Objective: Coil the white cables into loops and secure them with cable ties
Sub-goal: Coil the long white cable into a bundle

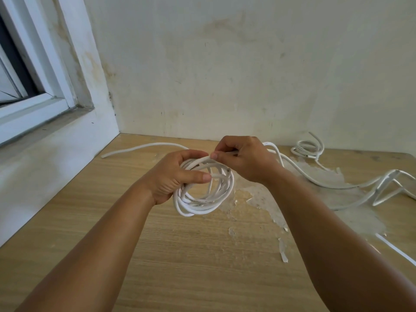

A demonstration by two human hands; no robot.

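Note:
A coil of white cable [203, 207] with several loops hangs above the wooden table [191, 266]. My left hand [173, 176] grips the coil's left side, thumb laid across the strands. My right hand [242, 159] pinches the cable strand at the coil's top between thumb and fingers. From behind my right hand the loose cable [315, 182] trails off to the right across the table. A separate straight white cable [144, 147] lies at the back left.
A small finished white coil [307, 149] lies at the back right by the wall. Kinked white cable [387, 183] lies at the right edge. The table's veneer is peeled in a pale patch [265, 197]. A window sill [45, 140] borders the left.

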